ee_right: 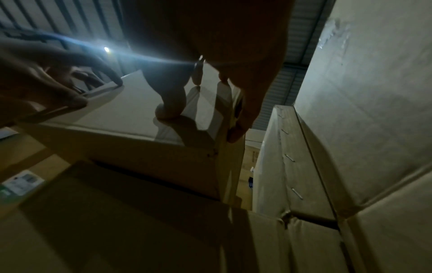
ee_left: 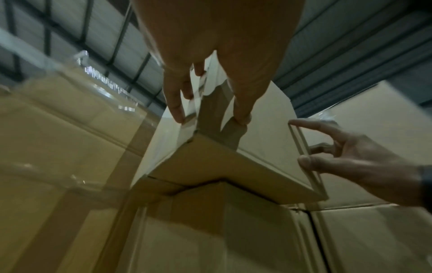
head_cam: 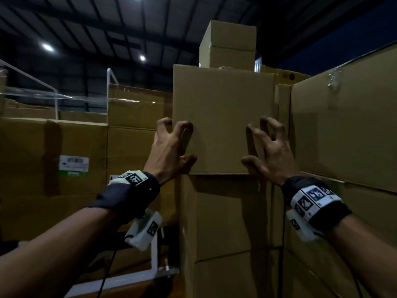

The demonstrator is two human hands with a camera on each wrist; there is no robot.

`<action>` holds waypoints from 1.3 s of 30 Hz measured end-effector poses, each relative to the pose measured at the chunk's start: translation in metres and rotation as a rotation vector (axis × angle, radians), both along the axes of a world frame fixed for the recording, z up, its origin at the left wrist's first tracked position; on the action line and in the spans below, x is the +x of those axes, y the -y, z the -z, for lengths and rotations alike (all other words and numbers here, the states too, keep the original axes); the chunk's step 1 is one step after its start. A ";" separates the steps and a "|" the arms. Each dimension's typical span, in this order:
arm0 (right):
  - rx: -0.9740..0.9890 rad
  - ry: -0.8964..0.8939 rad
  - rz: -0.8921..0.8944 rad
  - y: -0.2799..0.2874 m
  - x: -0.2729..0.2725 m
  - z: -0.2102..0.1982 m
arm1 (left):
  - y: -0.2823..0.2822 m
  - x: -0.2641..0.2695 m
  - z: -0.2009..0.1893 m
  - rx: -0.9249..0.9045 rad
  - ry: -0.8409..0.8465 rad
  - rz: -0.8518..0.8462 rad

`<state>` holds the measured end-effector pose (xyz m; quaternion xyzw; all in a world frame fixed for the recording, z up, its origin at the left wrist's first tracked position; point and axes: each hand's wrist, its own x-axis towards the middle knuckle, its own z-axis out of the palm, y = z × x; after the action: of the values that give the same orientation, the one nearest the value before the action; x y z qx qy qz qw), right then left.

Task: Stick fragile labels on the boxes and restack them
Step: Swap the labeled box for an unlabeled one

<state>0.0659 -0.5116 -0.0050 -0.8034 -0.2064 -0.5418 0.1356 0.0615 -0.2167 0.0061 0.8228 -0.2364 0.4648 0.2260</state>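
**Both hands on the tall box at the top of the stack**

My left hand (head_cam: pixel 171 147) was at the left edge of the tall cardboard box (head_cam: pixel 223 117) in the middle of the frame, fingers curled like claws with the tips on its front face and the thumb near the bottom corner. My right hand (head_cam: pixel 270 151) mirrored it at the right edge, fingers bent, thumb near the lower rim. Neither grip closed round the box; the fingertips only pressed the cardboard. The box stood upright on a stack of boxes (head_cam: pixel 225 222), overhanging it slightly in front. A smaller box (head_cam: pixel 228 46) sat on top. At lower left, a carton carried a white printed label (head_cam: pixel 74 165). A large carton (head_cam: pixel 348 125) filled the right side.
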 end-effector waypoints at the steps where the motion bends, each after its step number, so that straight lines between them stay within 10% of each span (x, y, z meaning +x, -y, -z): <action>1: 0.001 0.024 -0.018 -0.005 -0.007 0.002 | -0.005 -0.009 0.001 0.004 0.025 -0.010; 12: -0.053 0.197 -0.095 -0.140 -0.122 0.030 | -0.136 -0.164 0.032 -0.015 0.055 -0.148; 23: -0.121 -0.097 -0.183 -0.262 -0.214 0.163 | -0.250 -0.285 0.166 -0.058 -0.174 -0.247; 39: -0.134 -0.640 -0.223 -0.312 -0.205 0.329 | -0.281 -0.275 0.326 -0.101 -0.579 -0.328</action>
<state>-0.1394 -0.1996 -0.3339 -0.9122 -0.2753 -0.2296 0.1986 -0.2134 0.0644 -0.3204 0.9355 -0.0034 0.2532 0.2466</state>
